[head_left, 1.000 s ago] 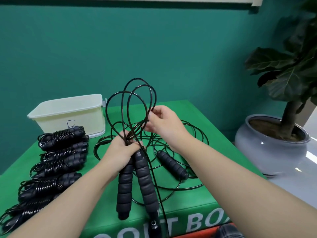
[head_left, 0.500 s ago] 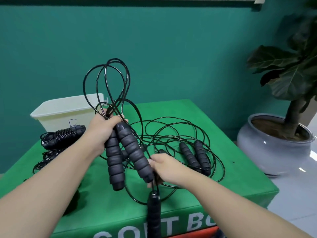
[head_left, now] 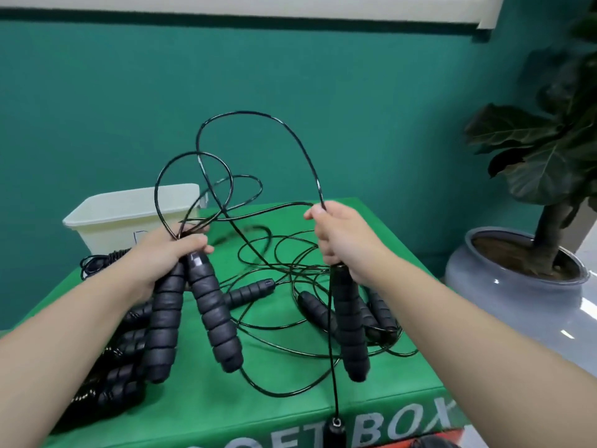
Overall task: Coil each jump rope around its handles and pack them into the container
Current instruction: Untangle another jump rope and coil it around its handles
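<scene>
My left hand [head_left: 168, 253] grips the tops of two black foam handles [head_left: 206, 312] that hang down, with black cord loops [head_left: 206, 189] rising above the fist. My right hand [head_left: 345, 240] holds the top of a third black handle [head_left: 350, 328] and a strand of cord that arcs up and over to the left. Another handle [head_left: 334, 431] dangles on a cord at the bottom edge. Loose ropes and handles [head_left: 310, 312] lie tangled on the green box top [head_left: 290, 405]. Coiled ropes [head_left: 119, 363] lie in a row at the left, partly hidden by my left arm. The cream container [head_left: 106, 231] stands at the back left.
A potted plant in a grey round pot [head_left: 513, 286] stands on the floor to the right of the green box. A teal wall runs behind. The box's front edge with white lettering lies just below my arms.
My right hand rose from low beside the held handles to the right, now gripping a third handle and a cord strand. The neat loops above my left hand have spread into wider arcs.
</scene>
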The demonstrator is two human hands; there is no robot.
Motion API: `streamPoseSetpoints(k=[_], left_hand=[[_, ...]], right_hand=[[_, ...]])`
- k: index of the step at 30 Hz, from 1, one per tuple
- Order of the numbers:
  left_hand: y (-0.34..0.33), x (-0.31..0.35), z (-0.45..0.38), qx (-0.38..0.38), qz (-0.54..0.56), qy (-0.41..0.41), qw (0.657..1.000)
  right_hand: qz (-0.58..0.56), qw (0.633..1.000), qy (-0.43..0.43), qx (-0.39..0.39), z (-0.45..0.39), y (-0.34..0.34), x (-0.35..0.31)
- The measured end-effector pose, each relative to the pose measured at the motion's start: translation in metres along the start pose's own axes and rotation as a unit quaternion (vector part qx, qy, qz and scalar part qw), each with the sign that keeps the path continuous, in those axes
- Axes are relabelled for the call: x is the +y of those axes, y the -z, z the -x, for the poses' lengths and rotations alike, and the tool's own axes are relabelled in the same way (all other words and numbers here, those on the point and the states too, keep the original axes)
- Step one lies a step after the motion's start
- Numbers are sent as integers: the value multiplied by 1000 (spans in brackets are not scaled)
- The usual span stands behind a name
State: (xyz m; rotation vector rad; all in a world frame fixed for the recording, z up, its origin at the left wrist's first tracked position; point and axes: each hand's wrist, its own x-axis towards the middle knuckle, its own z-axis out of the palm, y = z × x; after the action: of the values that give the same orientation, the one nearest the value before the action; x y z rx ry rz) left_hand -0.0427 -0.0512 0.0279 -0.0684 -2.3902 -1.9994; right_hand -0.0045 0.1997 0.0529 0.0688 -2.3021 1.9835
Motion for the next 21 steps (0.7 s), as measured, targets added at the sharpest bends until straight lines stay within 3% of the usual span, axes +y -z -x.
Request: streamPoseSetpoints(k=[7,12,21], left_hand=[[27,3,4,57,108,41,992],[48,11,7,114,128,54,984],[64,29,-5,126,53,114,984]], right_hand=[[-72,992,21,101,-12,12,-35],[2,990,37,140,-19,24,-45],[6,988,70,141,-50,27,-104]])
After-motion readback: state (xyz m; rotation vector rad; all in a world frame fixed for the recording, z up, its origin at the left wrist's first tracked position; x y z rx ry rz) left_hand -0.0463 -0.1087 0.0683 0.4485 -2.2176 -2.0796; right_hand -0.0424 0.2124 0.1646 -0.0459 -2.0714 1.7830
